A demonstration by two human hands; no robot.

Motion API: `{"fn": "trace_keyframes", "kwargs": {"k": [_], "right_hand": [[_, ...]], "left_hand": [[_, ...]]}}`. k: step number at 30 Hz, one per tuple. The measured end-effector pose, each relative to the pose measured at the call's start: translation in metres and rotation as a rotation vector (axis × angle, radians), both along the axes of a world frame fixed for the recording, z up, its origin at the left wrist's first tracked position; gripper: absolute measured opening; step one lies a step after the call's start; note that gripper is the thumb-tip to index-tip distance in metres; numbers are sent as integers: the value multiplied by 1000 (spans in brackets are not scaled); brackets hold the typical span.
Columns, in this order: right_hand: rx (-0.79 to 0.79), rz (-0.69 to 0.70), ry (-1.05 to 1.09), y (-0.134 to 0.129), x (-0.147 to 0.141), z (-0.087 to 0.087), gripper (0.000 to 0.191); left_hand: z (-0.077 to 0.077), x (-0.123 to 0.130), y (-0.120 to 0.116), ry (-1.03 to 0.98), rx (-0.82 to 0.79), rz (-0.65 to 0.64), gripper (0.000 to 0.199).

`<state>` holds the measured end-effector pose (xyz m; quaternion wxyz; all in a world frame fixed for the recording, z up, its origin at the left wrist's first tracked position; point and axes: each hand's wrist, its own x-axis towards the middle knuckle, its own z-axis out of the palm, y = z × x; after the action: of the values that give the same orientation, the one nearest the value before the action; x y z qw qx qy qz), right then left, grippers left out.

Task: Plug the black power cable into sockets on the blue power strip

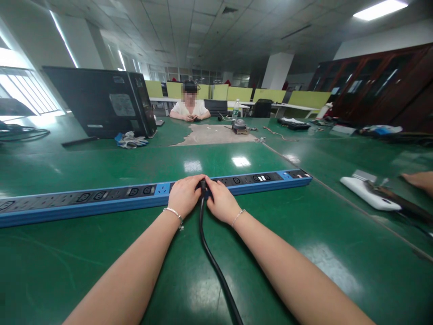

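A long blue-and-black power strip (111,196) with rows of sockets lies across the table in front of me. My left hand (184,196) and my right hand (222,201) meet over its middle, fingers closed around a black plug (203,184) from either side. The plug stands at the strip's socket face; how deep it sits is hidden by my fingers. From it a thick black power cable (211,257) runs down between my forearms toward the bottom edge. Both hands also rest against the strip.
The strip lies on a green table (101,262). A black computer case (98,101) stands back left, with gloves (131,140) beside it. Another person (190,106) sits opposite. At right are a white device (370,194) and another person's hand (419,180). A bottle (236,109) stands far back.
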<state>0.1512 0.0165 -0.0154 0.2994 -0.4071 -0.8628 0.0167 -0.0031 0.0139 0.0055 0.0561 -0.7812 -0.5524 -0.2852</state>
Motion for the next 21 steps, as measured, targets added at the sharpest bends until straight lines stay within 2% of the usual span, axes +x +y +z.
{"fn": "trace_keyframes", "kwargs": {"k": [3,9,14,21], "right_hand": [[35,-33,-50,-1,4,-3,62],[22,-41,-85,3,12,0,61],[9,-41,-69,3,11,0,58],[73,-70,-38,1,7,-2,56]], "left_hand": [[2,1,0,10,-4,2,35],[2,7,-1,-42,-35,123,32],[4,9,-3,-22,-50,124,32],[1,15,-7,-3,-7,145,31]]}}
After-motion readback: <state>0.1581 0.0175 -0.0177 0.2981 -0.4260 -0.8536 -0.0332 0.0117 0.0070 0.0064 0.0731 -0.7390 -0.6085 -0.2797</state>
